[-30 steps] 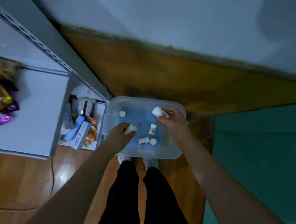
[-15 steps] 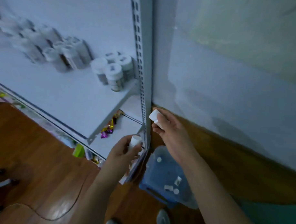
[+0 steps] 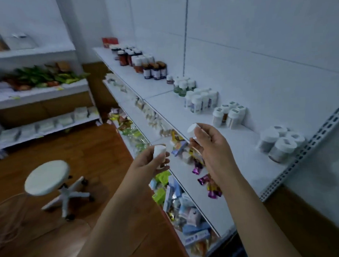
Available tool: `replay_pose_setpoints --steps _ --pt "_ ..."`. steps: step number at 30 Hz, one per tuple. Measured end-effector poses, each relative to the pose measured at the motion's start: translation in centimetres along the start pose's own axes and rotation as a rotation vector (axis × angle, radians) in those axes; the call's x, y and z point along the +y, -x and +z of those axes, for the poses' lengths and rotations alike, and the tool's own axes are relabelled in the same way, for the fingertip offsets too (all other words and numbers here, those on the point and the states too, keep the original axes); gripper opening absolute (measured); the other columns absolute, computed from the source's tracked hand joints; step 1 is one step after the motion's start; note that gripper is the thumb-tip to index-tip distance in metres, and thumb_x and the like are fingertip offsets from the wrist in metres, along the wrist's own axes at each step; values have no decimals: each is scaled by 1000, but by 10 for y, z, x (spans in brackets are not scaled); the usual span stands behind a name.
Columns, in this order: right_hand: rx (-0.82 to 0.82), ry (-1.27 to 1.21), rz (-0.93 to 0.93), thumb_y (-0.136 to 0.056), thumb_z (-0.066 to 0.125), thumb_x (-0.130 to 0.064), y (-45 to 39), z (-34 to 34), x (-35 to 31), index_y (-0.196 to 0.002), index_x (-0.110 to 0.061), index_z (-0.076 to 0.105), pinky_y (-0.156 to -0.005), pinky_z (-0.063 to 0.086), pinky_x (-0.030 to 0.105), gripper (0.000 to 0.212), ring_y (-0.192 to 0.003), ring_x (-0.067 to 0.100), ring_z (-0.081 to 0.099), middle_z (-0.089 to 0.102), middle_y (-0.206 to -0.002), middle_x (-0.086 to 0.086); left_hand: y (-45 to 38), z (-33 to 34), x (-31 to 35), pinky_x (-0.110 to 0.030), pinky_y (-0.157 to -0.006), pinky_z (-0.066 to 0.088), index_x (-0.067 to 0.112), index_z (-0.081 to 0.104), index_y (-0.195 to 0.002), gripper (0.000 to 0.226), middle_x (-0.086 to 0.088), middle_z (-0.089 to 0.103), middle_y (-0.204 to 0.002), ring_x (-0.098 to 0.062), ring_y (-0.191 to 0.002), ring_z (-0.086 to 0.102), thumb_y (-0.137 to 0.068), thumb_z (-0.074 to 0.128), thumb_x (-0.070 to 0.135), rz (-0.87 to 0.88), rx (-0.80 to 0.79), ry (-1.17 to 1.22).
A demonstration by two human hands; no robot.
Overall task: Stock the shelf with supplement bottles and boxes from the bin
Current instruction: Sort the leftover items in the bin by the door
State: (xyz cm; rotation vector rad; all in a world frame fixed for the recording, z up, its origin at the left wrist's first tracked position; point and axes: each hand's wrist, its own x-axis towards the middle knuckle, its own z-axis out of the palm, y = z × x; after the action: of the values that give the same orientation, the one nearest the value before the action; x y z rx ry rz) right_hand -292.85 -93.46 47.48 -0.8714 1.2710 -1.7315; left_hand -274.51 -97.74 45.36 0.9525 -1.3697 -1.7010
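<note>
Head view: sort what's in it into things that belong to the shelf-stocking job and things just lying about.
Job:
- left hand holding a small white bottle
- right hand holding another white bottle
- top shelf
- bottle groups already on it

Lying about:
- white stool
- candy packets on the lower shelf
- green produce on the far rack

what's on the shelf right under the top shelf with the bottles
On the second shelf, below the top shelf, lie loose wrapped sweets in purple and gold near its front edge. Farther back the top shelf covers it, and the right hand hides part.
</note>
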Motion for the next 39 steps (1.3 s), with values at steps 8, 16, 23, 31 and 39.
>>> replay_pose_setpoints --steps 8,16,23,31,39 --pt "-97 40 29 -87 69 -19 -62 101 29 -120 -17 63 -77 53 24 34 -92 17 64 67 -110 8 -44 -120 22 -24 -81 54 21 63 -115 20 -2 74 -104 -16 -100 69 -98 54 16 30 46 -16" --pt "-130 141 14 -88 72 -19 -179 141 67 -115 -24 67 -86 54 32 28 -100 21 67 71 -111 6 -159 -179 33 -25 -84 56 16 60 -121 27 -4 73 -108 -17 -103 69 -95 60 9 60 18 -58" --pt "24 287 -12 -91 68 -26 -307 144 99 -117 -24 65 -79 55 30 26 -91 10 67 72 -100 -6 -305 -200 45 -22 -84 56 23 58 -121 30 5 72 -110 -11 -104 69 -92 64 20 13 -14 -235" --pt "225 533 14 -89 70 -22 -412 134 132 -104 -24 58 -69 45 13 19 -81 -4 61 66 -94 -12 -452 -206 47 -19 -77 56 27 60 -109 30 18 73 -100 -2 -94 68 -84 77 27 39 -116 -535" --pt "459 709 -23 -87 70 -30 -464 132 172 -97 -35 53 -65 42 20 21 -89 7 57 61 -95 -8 -590 -186 27 -15 -54 38 29 56 -94 38 7 66 -81 -2 -58 48 -73 85 41 189 -347 -744"
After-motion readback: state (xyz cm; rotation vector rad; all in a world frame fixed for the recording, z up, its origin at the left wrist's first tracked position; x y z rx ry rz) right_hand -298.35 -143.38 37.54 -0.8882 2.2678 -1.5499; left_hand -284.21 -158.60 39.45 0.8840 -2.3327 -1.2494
